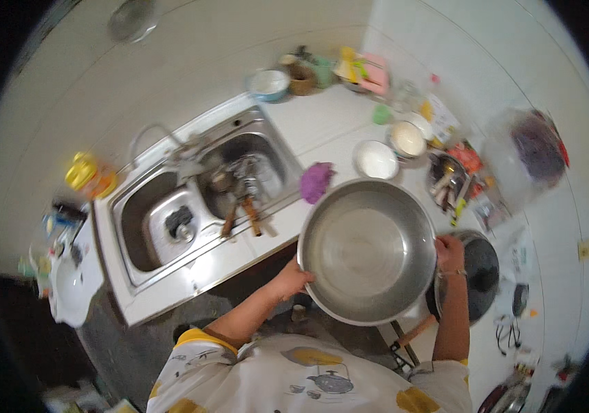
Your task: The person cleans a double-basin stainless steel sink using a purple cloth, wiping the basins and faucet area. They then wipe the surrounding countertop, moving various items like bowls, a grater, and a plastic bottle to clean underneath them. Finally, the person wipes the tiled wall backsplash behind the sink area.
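Note:
A large stainless steel basin [361,248] is held level in front of my body by both hands. My left hand [293,279] grips its rim on the near left side, thumb over the edge. On the right side of the rim my right hand [449,253] has hold, with a bracelet at the wrist. The inside of the basin shows bare metal with a faint shine; whether it holds clear water I cannot tell. Just beyond its far left rim lies a purple cloth [316,182] on the white countertop [315,118].
A double steel sink [170,227] with a faucet [160,129] is at left; wooden-handled utensils [240,217] rest across its front. Beyond the basin stand white bowls [375,160]. A dark pan [472,279] with a wooden handle [416,330] is at right. A yellow-capped bottle [90,175] stands left.

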The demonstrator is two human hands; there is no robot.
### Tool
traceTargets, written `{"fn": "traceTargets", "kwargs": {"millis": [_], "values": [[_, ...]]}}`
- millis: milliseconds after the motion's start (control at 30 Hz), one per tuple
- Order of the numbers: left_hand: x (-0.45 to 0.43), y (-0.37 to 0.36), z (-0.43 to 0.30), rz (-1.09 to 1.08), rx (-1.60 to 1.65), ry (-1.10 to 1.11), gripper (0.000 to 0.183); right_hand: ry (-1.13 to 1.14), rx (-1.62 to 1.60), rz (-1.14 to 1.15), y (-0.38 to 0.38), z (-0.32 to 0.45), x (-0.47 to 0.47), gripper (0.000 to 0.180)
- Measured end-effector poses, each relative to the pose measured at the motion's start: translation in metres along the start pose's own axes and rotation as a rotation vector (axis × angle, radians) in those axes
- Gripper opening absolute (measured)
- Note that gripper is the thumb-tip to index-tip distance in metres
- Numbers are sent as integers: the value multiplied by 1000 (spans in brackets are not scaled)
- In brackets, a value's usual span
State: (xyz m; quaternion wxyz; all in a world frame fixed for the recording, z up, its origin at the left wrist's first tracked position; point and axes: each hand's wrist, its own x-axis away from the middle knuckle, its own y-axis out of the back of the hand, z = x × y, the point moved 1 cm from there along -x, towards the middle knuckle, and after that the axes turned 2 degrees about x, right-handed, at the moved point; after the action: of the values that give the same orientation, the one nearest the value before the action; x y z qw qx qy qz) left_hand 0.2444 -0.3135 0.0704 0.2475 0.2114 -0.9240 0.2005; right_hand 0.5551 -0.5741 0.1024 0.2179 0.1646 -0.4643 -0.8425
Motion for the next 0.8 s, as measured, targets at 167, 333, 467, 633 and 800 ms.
{"fn": "traceTargets", "kwargs": {"millis": [167,333,467,633,800], "values": [[69,61,16,-129,63,-106,53,119,-145,197,-22,70,8,20],[160,139,25,-310,82,-99,53,18,-470,432,-93,187,26,13],[229,208,39,-476,79,-97,65,95,-489,569,-160,274,50,15],[309,285,50,-711,92,17,64,53,-608,748,-254,373,96,15],[363,367,94,-911,149,21,47,305,-490,715,-358,444,136,16]]}}
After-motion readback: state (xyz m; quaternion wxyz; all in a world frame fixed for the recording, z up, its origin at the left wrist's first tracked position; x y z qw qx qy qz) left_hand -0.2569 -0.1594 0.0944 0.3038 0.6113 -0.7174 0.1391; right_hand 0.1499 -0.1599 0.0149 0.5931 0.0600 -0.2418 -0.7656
